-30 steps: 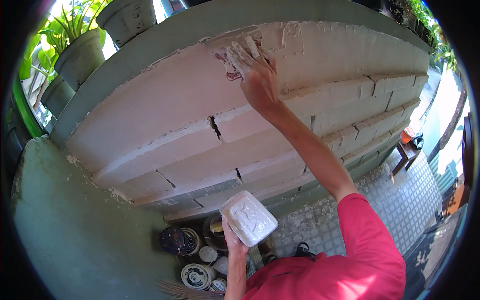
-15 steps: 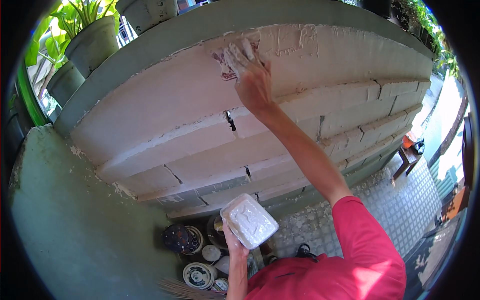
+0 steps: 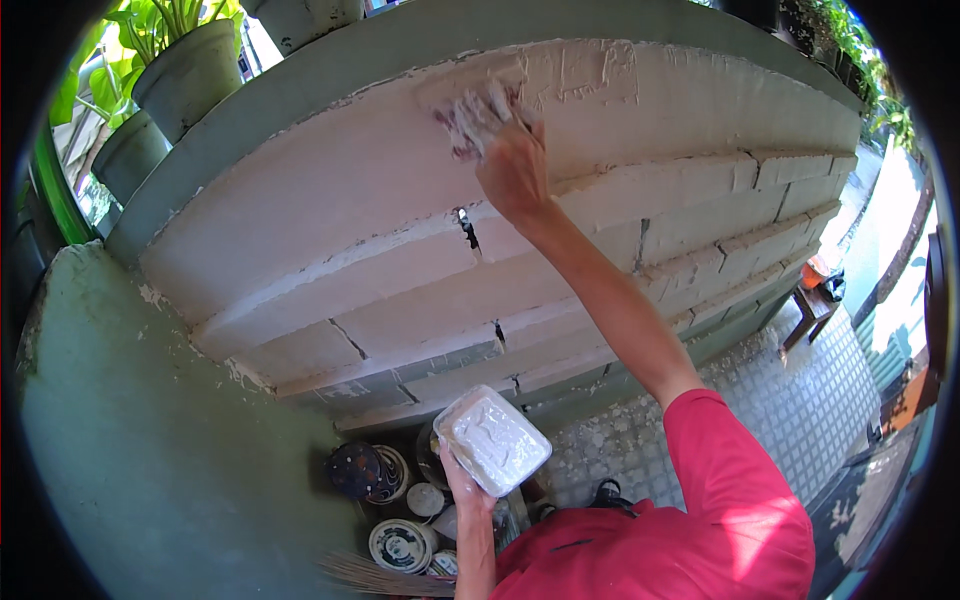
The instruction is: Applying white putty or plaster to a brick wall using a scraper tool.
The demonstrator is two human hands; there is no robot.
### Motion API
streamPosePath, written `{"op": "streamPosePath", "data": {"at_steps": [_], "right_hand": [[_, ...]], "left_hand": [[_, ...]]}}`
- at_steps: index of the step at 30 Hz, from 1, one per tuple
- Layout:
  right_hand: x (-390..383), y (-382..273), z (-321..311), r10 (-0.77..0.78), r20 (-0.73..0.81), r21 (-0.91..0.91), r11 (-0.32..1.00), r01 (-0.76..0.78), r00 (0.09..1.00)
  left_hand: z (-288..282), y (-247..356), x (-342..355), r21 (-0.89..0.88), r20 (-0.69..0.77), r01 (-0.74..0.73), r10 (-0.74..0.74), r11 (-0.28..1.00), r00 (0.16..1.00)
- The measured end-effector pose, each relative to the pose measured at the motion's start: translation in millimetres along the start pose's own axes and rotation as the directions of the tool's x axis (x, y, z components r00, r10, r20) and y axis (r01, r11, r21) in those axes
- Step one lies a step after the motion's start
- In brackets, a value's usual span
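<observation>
My right hand [image 3: 512, 165] reaches up to the upper band of the pale wall [image 3: 330, 190], its fingers coated in white paste. Under those fingers lies a flat dark-red spreader [image 3: 462, 148], pressed to the wall and largely covered by paste and hand. Wet, ridged paste [image 3: 585, 75] shows on the wall just right of it. Low in front of my body, my left hand [image 3: 467, 490] grips the side of a white rectangular tub [image 3: 495, 440]. White paste fills the tub, its surface uneven.
Potted plants [image 3: 187, 80] stand on the grey-green ledge [image 3: 430, 40] above. Stepped blocks with dark gaps [image 3: 468, 232] run below. Paint buckets [image 3: 402, 545] and a bundle of bristles [image 3: 375, 577] sit lower left by a green side wall [image 3: 190, 460]. A small wooden stool [image 3: 808, 318] stands right on tiled floor.
My right hand has slid slightly down the wall with the spreader, and the paste above it looks smoother. The tub stays in my left hand. The view has shifted a little.
</observation>
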State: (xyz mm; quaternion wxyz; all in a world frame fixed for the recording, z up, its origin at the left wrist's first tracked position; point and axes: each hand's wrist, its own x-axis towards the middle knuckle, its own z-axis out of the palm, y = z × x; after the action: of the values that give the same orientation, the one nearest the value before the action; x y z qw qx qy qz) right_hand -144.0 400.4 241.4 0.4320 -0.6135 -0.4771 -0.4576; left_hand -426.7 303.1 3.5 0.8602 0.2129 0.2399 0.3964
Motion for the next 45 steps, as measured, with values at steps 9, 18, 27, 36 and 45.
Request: {"op": "streamPosePath", "data": {"at_steps": [9,18,27,36,45], "right_hand": [[-47.0,35.0,-49.2,-0.089,-0.010,0.034,0.995,0.089,0.996],[-1.6,127.3,-75.7,-0.068,-0.228,-0.127,0.991,0.039,0.971],[4.8,124.5,-57.5,-0.012,-0.252,-0.080,0.997,-0.008,0.968],[-6.3,66.6,-23.8,0.321,-0.189,-0.008,0.945,-0.328,0.928],[-17.9,-2.7,-14.2,0.183,-0.001,0.054,0.982,-0.183,0.983]], "left_hand": [[-14.2,-7.1,-0.7,0.082,0.011,0.013,-0.014,0.997,1.000],[-7.0,-13.2,3.4,0.101,-0.015,0.005,-0.003,0.995,1.000],[6.5,-20.0,8.3,0.069,0.002,-0.003,0.003,0.998,1.000],[14.0,-22.7,12.9,0.065,-0.012,0.005,-0.004,0.998,1.000],[16.2,-25.6,14.3,0.045,-0.003,0.031,-0.031,0.999,1.000]]}}
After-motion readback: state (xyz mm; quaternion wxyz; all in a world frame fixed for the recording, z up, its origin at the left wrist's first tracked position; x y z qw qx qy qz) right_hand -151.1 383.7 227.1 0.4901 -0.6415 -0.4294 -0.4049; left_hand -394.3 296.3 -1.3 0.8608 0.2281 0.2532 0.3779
